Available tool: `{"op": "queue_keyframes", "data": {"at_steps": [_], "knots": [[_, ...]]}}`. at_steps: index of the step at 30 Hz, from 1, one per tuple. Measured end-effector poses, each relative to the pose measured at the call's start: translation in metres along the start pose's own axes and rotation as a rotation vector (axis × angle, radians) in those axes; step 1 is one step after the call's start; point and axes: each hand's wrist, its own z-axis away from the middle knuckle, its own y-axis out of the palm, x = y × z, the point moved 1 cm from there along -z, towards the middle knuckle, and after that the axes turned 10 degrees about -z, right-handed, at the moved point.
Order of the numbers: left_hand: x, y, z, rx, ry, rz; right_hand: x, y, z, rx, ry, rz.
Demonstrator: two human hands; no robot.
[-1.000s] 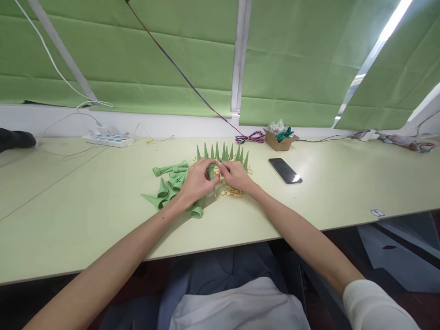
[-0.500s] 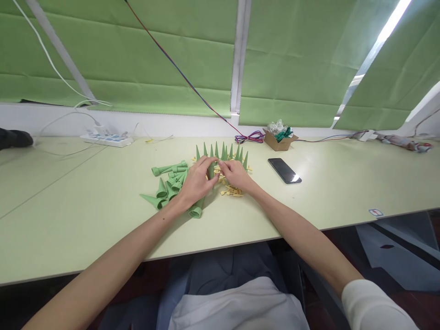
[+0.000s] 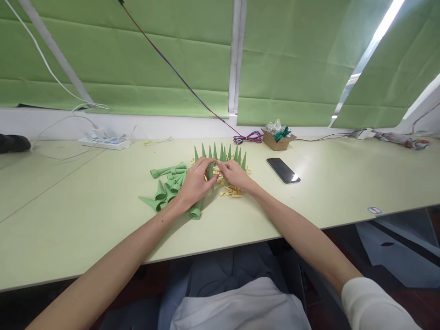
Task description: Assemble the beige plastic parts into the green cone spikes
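Note:
My left hand [image 3: 197,181] is closed round a green plastic cone [image 3: 211,172], held with its tip pointing down. My right hand [image 3: 234,175] meets it at the cone's upper end, thumb and forefinger pinched together; whatever is between those fingertips is too small to make out. Behind both hands several green cones [image 3: 244,161] stand upright in a row, points up. Small yellow plastic pieces [image 3: 232,191] lie scattered under and beside my right hand. To the left of my left hand is a loose heap of green cones [image 3: 160,190], and one cone [image 3: 194,212] lies below my left wrist.
A black phone [image 3: 283,170] lies to the right. Behind it stands a small cardboard box [image 3: 277,143] with plastic wrap and green material, beside coiled red and blue wire [image 3: 248,137]. A white power strip [image 3: 106,142] with cables lies at the back left of the table [image 3: 103,211].
The view has shifted very slightly. Both hands stay together at the green cone, with hardly any visible movement of the fingers.

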Motion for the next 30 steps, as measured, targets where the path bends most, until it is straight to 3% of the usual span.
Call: {"op": "queue_keyframes", "data": {"at_steps": [11, 18, 25, 30], "knots": [[0.003, 0.001, -0.002, -0.053, -0.047, 0.050, 0.000, 0.002, 0.000, -0.028, 0.040, -0.115], [0.006, -0.007, -0.006, -0.106, -0.364, 0.323, 0.005, 0.003, 0.003, -0.072, -0.064, -0.078], [0.013, -0.006, -0.013, -0.204, -0.597, 0.651, 0.005, 0.006, 0.007, 0.054, -0.050, -0.314], [0.013, -0.004, -0.014, -0.208, -0.680, 0.802, 0.002, 0.010, 0.006, 0.132, -0.065, -0.339]]}}
